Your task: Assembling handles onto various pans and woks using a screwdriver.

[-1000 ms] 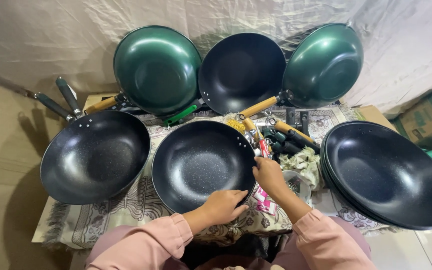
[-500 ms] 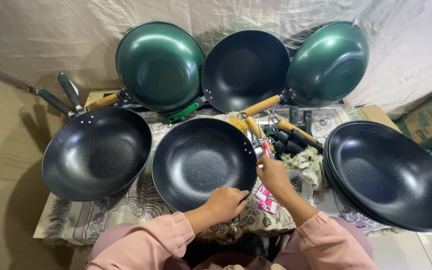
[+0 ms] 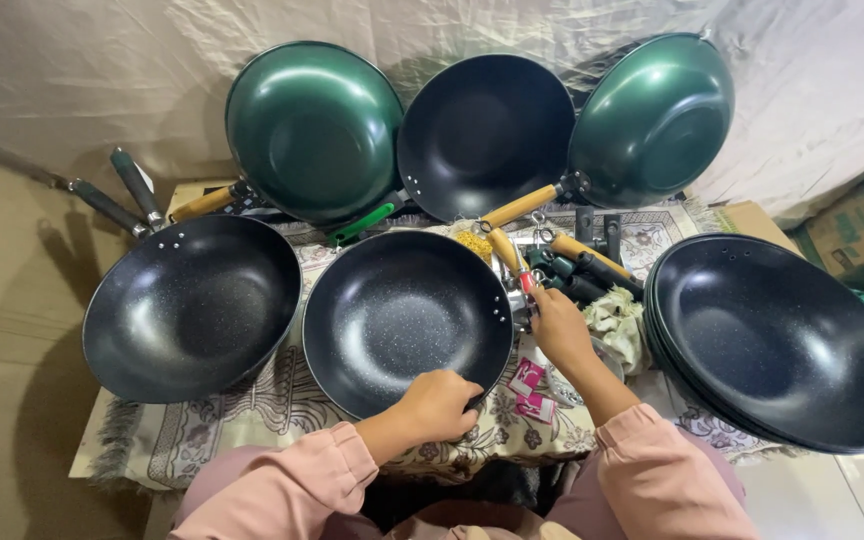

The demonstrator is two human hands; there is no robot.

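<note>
A black speckled wok [image 3: 402, 315] lies in front of me on a patterned cloth [image 3: 252, 420]. My left hand [image 3: 442, 405] grips its near rim. My right hand [image 3: 560, 330] is at the wok's right rim beside the rivet holes, fingers closed on a small red-handled tool [image 3: 525, 283]. A wooden handle [image 3: 504, 250] lies just beyond that rim, touching or nearly touching the wok. Both of my sleeves are pink.
A second black wok [image 3: 192, 305] sits to the left, a stack of black woks [image 3: 777, 340] to the right. Two green woks [image 3: 312, 125] [image 3: 652, 115] and a black one [image 3: 482, 130] lean on the back sheet. Loose handles [image 3: 582, 270], pink packets [image 3: 527, 378], cardboard box [image 3: 862, 225].
My right hand has moved up along the wok's right rim toward the wooden handle. My left hand has stayed on the near rim.
</note>
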